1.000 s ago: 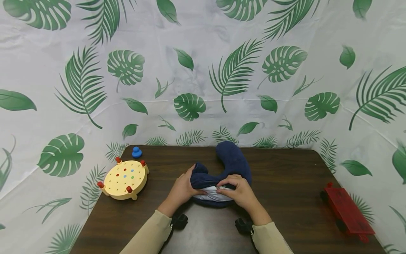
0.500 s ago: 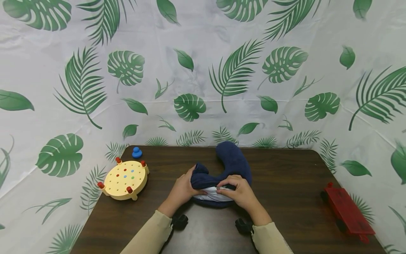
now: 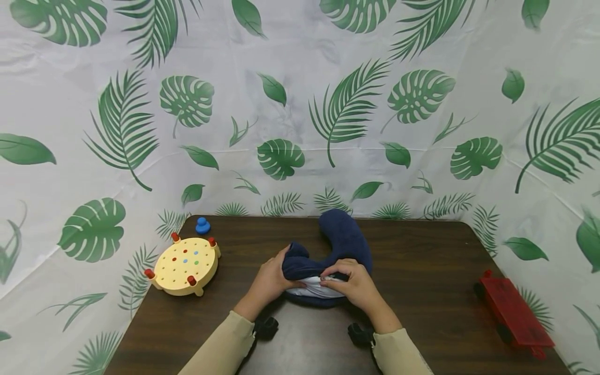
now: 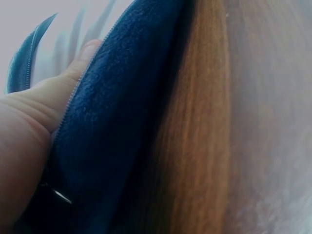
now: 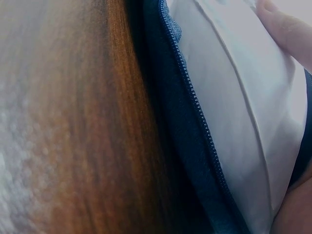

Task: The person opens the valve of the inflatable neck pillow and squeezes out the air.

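A navy neck pillow (image 3: 344, 234) lies on the table with its zipped cover gaping at the near side. White inner lining (image 3: 316, 286) shows in that gap. My left hand (image 3: 269, 281) grips the pillow's left end, the thumb reaching over the zipper teeth (image 4: 73, 92) onto the white fabric in the left wrist view. At the right of the opening my right hand (image 3: 353, 281) pinches the pillow's edge; what exactly sits between its fingertips is too small to tell. Open zipper teeth (image 5: 195, 102) run along the near edge in the right wrist view.
A yellow round pegboard (image 3: 185, 265) with red-tipped legs stands at the table's left. Behind it is a small blue knobbed piece (image 3: 202, 225). A red wheeled toy cart (image 3: 515, 312) sits at the right edge. Leaf-printed cloth (image 3: 281, 114) rises behind the brown table (image 3: 422, 271).
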`<control>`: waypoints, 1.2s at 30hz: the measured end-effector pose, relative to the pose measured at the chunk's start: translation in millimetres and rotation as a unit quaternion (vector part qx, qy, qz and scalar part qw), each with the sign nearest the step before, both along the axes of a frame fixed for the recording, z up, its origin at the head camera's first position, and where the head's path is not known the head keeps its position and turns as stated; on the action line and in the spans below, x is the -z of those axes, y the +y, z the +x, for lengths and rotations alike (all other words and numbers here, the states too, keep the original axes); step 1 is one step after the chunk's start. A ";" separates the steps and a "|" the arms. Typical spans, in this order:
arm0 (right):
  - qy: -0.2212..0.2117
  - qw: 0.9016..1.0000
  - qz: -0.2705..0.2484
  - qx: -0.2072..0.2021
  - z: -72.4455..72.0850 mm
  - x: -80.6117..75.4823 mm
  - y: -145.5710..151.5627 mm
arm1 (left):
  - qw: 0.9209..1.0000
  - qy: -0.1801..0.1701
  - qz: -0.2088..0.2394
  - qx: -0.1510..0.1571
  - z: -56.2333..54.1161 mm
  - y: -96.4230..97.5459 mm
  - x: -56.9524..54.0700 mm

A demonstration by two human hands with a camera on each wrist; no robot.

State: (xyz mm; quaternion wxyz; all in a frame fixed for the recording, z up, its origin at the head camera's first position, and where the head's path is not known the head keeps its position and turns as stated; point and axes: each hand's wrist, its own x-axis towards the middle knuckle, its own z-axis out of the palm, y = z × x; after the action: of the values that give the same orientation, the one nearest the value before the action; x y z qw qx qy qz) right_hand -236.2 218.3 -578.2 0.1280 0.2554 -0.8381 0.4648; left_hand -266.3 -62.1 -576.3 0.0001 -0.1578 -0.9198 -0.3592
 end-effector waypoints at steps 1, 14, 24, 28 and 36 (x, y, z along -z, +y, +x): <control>0.001 1.000 0.000 0.000 -0.2 0.2 0.1 | 1.000 0.000 0.000 0.001 0.0 0.0 0.0; -0.018 1.000 -0.005 -0.002 0.1 -0.5 0.2 | 1.000 -0.002 0.006 0.008 -1.8 0.9 0.5; -0.002 1.000 -0.003 -0.005 -2.1 3.0 0.4 | 1.000 -0.011 0.012 0.005 0.3 1.3 -1.1; -0.009 1.000 -0.009 -0.007 -2.2 3.4 0.0 | 1.000 -0.008 0.016 0.007 1.3 1.6 -2.1; -0.015 1.000 -0.014 -0.011 -1.3 3.4 -0.1 | 1.000 -0.003 0.015 0.008 1.2 1.5 -1.7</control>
State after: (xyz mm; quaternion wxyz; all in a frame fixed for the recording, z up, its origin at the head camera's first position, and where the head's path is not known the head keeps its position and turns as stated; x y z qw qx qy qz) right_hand -237.6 218.2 -581.6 0.1137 0.2554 -0.8303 0.4821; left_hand -265.1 -60.6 -574.7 -0.0029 -0.1642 -0.9130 -0.3733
